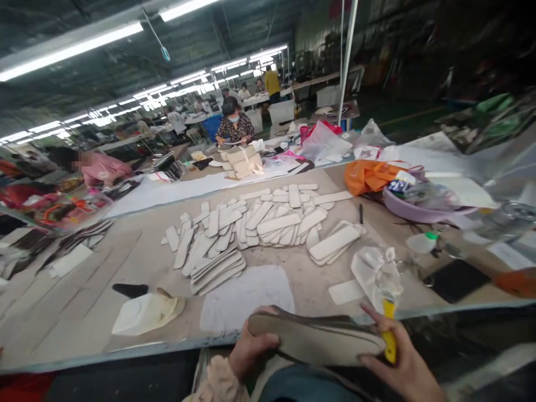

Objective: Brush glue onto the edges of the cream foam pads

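At the table's near edge, my left hand [253, 343] is closed round one end of a stack of long, rounded, beige-faced panels [314, 339] with dark edges. The fingers of my right hand [404, 357] hold a yellow-handled tool [389, 335]; its kind is unclear. My right thumb touches the other end of the panels. Beyond my left hand lies a whitish sheet [247, 296]. A neat stack of pale strips [220, 271] rests above the sheet, and another pile [337, 244] sits farther right.
Many loose pale strips [276, 223] cover the table's middle. A cut-open white plastic container [146, 314] stands left, beside a dark-handled tool [129, 290]. To the right are a clear plastic bag [372, 271], a black square [456, 279] and a lilac basin [414, 212]. A co-worker [234, 125] sits opposite.
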`<state>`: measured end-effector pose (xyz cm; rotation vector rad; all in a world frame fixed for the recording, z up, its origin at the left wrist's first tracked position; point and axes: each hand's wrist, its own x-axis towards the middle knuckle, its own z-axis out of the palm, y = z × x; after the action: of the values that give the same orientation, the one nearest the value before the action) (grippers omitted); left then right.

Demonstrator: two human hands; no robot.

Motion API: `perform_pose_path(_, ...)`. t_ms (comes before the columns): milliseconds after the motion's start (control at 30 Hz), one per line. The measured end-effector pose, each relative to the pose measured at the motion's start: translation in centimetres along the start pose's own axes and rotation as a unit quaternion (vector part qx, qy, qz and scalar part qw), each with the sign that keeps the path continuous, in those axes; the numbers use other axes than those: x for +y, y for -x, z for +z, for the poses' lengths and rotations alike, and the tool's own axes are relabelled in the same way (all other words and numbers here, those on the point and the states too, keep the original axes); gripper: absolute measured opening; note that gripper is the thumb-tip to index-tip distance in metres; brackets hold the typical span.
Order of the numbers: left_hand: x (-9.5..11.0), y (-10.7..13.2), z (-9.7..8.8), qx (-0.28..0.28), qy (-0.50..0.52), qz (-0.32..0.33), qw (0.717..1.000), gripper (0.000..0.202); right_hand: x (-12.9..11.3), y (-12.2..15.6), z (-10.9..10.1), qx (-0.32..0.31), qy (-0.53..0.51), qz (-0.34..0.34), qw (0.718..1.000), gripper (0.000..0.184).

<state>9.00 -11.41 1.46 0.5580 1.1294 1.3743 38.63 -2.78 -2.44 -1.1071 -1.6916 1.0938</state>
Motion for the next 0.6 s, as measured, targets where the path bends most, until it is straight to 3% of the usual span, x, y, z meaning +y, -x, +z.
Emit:
perform_pose_path(100,2.6,-2.3,-4.8,-0.004,-0.054,0.046,0.997,0.04,-1.0,-5.3,5.0,-0.125,-0.061,0.036,0.99,0.051)
perform_pose_path(267,6.5,-3.8,-9.9,0.003,-0.129,0.119,0.985,0.034,-2.0,-10.1,10.3,-0.209,-0.185,0.081,0.957,0.062)
perform_pose_path(400,8.9,-3.0,-11.4,0.021,-0.142,0.154,0.978,0.034,-2.8,-11.8,12.5,-0.237,-0.182,0.094,0.95,0.072)
perform_pose_path(500,9.8,-2.1,-11.6,0.04,-0.163,0.193,0.967,0.033,-3.8,-12.6,12.8,-0.263,-0.196,0.072,0.942,0.071)
perform_pose_path(600,9.7,-1.7,-11.7,0.121,-0.197,0.22,0.948,0.034,-5.1,-13.1,12.6,-0.262,-0.221,0.033,0.939,0.065)
